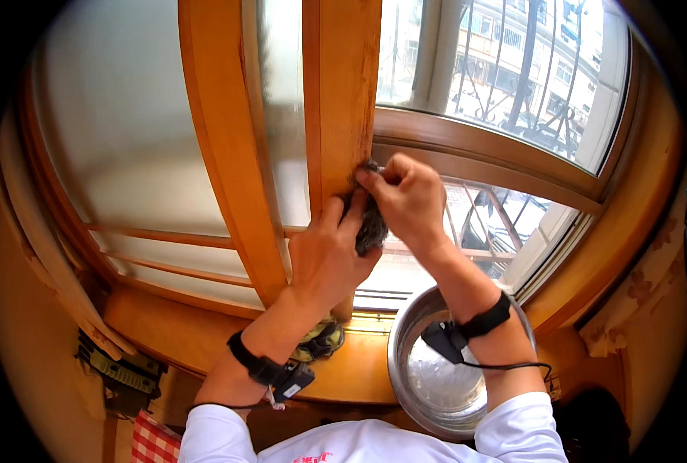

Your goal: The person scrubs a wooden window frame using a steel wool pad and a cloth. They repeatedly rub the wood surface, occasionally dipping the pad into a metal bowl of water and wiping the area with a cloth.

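A dark grey, fibrous scouring pad (pixel 372 231), which looks like steel wool, lies against the edge of an orange-brown wooden sash stile (pixel 343 104). My left hand (pixel 335 249) grips the pad from below, fingers spread over it. Just above and to the right, my right hand (pixel 407 197) pinches the pad's upper end between thumb and fingers, close to the stile. The two hands partly hide the pad and the stile's edge behind it. Scuffed patches show along the stile's right edge.
A round stainless steel basin (pixel 404 399) stands on the wooden sill (pixel 361 370) under my right forearm. A crumpled green-and-black cloth item (pixel 317 341) lies beside my left forearm. Frosted panes (pixel 123 127) are at left; a brown-framed window (pixel 494 139) with outside bars is at right. Curtains (pixel 639 295) hang at the side.
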`<state>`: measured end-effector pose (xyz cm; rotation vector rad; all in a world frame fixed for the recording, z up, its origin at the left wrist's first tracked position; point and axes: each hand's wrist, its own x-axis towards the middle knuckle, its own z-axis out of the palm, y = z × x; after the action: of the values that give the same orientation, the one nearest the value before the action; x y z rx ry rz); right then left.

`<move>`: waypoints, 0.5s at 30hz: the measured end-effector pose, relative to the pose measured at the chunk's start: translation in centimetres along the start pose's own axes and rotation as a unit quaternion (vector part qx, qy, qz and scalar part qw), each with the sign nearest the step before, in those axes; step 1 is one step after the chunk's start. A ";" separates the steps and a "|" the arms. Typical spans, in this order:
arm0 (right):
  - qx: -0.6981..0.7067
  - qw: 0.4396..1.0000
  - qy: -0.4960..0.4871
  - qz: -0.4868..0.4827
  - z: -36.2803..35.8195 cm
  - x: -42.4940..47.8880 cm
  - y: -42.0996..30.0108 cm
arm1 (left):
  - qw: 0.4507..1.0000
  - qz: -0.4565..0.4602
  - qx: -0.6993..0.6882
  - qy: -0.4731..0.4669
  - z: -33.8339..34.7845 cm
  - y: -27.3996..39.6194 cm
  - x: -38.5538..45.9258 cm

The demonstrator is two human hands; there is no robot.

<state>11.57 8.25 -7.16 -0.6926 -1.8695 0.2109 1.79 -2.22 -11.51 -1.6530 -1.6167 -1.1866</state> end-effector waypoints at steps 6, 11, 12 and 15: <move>0.022 0.996 0.079 -0.038 -3.3 8.7 -4.9 | 0.998 0.010 0.015 0.068 -2.8 1.6 8.8; -0.050 0.986 0.121 -0.104 0.1 3.0 0.3 | 1.000 -0.018 0.012 0.016 -0.5 1.0 3.0; 0.002 0.999 0.043 -0.029 1.2 0.3 0.4 | 0.999 -0.035 0.011 -0.001 0.3 0.0 -0.2; 0.028 0.999 0.023 0.008 0.0 0.1 -0.7 | 1.000 -0.009 0.019 0.012 0.5 0.2 0.5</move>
<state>11.29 7.72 -6.78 -0.6698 -1.8081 0.2544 2.07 -1.52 -11.27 -1.5983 -1.6320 -1.1735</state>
